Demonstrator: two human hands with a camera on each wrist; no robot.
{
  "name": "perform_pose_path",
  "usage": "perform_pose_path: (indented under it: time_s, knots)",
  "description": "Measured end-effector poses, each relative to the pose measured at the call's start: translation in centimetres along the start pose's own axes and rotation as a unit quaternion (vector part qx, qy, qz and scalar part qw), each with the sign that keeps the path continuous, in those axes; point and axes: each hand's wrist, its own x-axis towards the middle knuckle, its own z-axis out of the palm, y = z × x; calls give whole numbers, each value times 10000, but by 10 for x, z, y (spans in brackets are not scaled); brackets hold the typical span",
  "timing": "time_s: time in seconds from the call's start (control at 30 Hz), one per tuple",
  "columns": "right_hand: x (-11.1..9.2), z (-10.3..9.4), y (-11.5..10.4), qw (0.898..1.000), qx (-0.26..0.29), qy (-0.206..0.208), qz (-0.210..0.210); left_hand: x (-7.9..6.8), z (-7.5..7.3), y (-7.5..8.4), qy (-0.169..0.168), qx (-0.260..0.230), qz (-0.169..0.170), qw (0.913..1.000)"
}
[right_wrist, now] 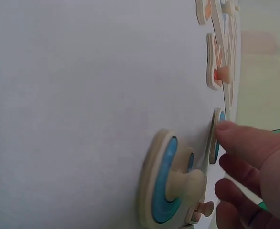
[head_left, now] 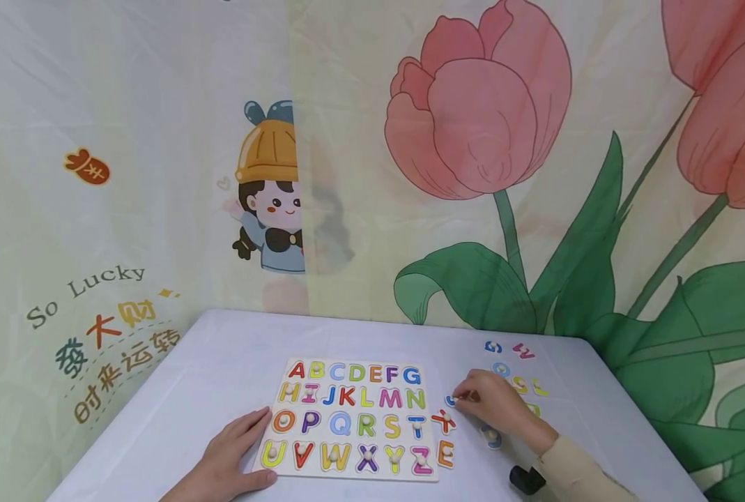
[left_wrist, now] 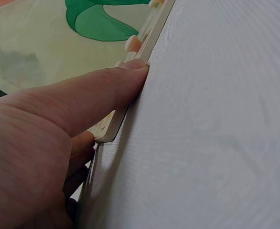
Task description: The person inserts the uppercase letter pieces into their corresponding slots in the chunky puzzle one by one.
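A white letter puzzle board (head_left: 341, 478) lies on the table, with knobbed letter pieces such as the orange O (head_left: 283, 421) and pink Z (head_left: 421, 461) sitting in it. My left hand (head_left: 228, 457) rests at its near left corner. In the left wrist view the straight thumb (left_wrist: 109, 86) presses the board's edge (left_wrist: 113, 131). Right of the board, my right hand (head_left: 494, 403) pinches a small blue letter piece (right_wrist: 218, 149) by its top. That piece is low at the tabletop, and the fingers partly cover it. Another blue piece (right_wrist: 161, 202) stands out close to the right wrist camera.
Beside the board's right edge lie a red K (head_left: 444, 421) and an orange E (head_left: 445, 454). Past the right hand are a red letter (head_left: 524, 351), a blue letter (head_left: 493, 346) and several other loose pieces. A black device (head_left: 526, 480) sits by the right wrist. A printed cloth (head_left: 347, 293) hangs behind.
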Motion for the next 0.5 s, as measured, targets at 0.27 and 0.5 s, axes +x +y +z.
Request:
perform_pose_path:
  time_s: [0.27, 0.5]
  knots:
    - [16, -3, 4, 9962, 139, -456, -725, 1, 2, -2, 9, -9, -144, 9999]
    - [13, -1, 0, 9979, 82, -327, -549, 2, 3, -3, 29, 11, -99, 9999]
